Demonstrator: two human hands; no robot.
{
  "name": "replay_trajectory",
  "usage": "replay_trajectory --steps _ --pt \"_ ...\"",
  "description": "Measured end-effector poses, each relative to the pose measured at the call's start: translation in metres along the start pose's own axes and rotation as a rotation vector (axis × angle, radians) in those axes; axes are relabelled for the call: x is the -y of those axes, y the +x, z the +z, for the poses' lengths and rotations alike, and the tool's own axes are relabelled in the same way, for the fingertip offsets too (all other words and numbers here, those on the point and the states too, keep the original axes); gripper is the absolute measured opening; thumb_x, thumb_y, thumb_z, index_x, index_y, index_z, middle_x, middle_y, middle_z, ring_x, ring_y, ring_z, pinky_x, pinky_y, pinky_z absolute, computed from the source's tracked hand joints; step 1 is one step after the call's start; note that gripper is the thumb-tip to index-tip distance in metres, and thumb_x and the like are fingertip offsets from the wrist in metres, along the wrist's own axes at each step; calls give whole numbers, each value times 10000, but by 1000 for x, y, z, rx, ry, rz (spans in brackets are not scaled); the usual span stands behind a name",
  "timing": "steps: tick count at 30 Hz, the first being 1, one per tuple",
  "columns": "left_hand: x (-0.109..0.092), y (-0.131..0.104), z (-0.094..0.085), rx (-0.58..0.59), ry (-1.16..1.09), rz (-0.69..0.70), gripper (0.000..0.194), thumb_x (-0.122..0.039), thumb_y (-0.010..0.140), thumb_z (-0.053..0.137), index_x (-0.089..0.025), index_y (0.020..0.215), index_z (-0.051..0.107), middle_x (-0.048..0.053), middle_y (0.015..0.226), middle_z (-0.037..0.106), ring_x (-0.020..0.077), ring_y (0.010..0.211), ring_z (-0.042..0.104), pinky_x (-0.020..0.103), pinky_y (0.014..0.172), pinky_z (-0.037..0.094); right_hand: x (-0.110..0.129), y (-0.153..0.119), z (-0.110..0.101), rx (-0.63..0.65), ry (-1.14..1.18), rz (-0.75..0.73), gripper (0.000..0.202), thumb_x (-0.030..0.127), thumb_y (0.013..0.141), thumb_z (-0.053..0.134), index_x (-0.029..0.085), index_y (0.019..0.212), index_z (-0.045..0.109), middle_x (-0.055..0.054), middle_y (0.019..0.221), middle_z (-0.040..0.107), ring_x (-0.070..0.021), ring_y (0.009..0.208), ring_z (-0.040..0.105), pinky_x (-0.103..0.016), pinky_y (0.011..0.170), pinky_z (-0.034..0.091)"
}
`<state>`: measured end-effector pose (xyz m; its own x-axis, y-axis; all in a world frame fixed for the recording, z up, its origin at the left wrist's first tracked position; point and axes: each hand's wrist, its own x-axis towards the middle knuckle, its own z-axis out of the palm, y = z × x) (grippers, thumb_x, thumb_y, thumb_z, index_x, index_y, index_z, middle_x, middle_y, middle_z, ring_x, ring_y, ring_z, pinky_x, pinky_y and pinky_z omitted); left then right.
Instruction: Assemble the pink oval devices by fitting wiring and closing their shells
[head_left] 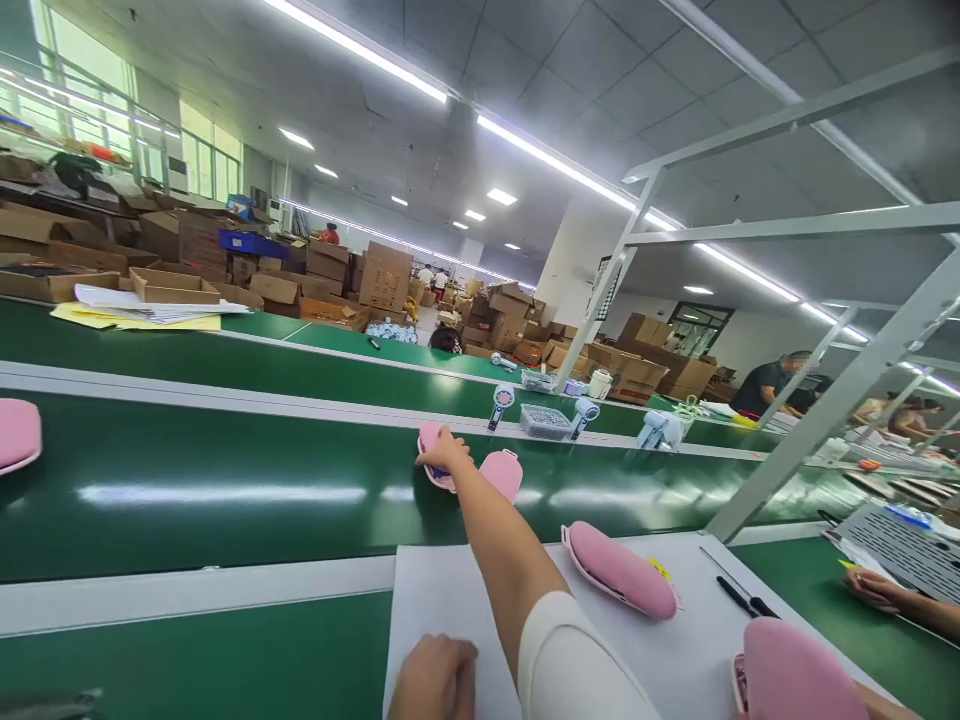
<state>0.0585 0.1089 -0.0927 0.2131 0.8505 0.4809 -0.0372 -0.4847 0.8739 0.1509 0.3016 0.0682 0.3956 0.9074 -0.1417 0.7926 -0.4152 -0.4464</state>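
My right hand, at the end of a white-sleeved arm stretched over the green belt, grips a small pink case. Something dark blue shows under the fingers. Close beside it on the belt lies another pink rounded piece; whether the two are joined is hidden by my arm. My left hand is low over the white sheet, its fingers bent and fingertips cut off by the frame's lower edge. To the right on the sheet rests a closed pink oval case with a yellow bit beside it.
Screwdrivers lie at the sheet's right. Another person's hand is at the right edge, near a pink case. Handheld fans and a clear tub stand behind the belt. A metal post slants across the right.
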Motion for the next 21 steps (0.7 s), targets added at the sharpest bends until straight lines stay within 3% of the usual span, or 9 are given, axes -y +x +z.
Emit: replay_trajectory --steps 2,5,8,10,12,15,18,21 --pt "-22 5 -10 -83 -189 -185 131 -356 739 641 -257 674 697 15 607 623 207 622 579 303 584 467 -4 -28 -2 5 61 -40 443 370 906 578 182 1291 469 -106 1310 479 -269 1148 511 -504 952 444" --pt "-49 12 -29 -204 -362 -368 355 -536 775 602 -187 760 666 13 616 598 162 605 571 279 610 485 -23 -96 5 58 208 -176 600 369 834 656 169 1329 382 -113 1270 512 -251 1122 533 -442 951 441" --pt "-67 15 -46 -277 -525 -452 590 -709 778 468 -209 1064 600 57 914 666 176 770 628 312 717 513 -57 -176 16 178 358 -270 681 341 742 703 226 1300 330 -67 1191 570 -208 1009 598 -333 856 482" --pt "-77 14 -53 -215 -639 -487 769 -785 696 498 -241 1240 506 85 1043 658 210 842 643 345 743 517 -83 -223 21 235 423 -306 632 322 747 664 259 1281 333 -61 1236 550 -204 991 605 -324 822 484" --pt "-86 11 -55 -84 -791 -516 853 -696 594 699 -260 1290 471 84 1074 654 222 841 648 333 735 511 -104 -256 24 259 522 -344 617 313 766 629 269 1298 318 -64 1254 547 -206 996 604 -325 818 477" --pt "-95 9 -57 47 -964 -548 777 -469 584 827 -269 1259 500 52 1022 661 201 815 646 285 711 490 -127 -274 23 242 664 -356 449 367 851 530 257 1264 394 -41 1093 636 -179 885 623 -285 742 483" --pt "-99 10 -62 81 -998 -595 681 -561 687 719 -227 1249 524 41 873 664 207 770 645 307 714 489 -145 -270 21 94 625 -301 304 462 907 416 206 957 572 -9 765 635 -156 669 572 -246 584 431" --pt "-99 13 -68 145 -1002 -658 648 -584 720 674 -160 1199 572 58 804 655 223 735 644 330 706 490 -159 -265 25 1 552 -277 306 454 905 412 203 863 582 -9 720 609 -168 645 544 -268 585 415"
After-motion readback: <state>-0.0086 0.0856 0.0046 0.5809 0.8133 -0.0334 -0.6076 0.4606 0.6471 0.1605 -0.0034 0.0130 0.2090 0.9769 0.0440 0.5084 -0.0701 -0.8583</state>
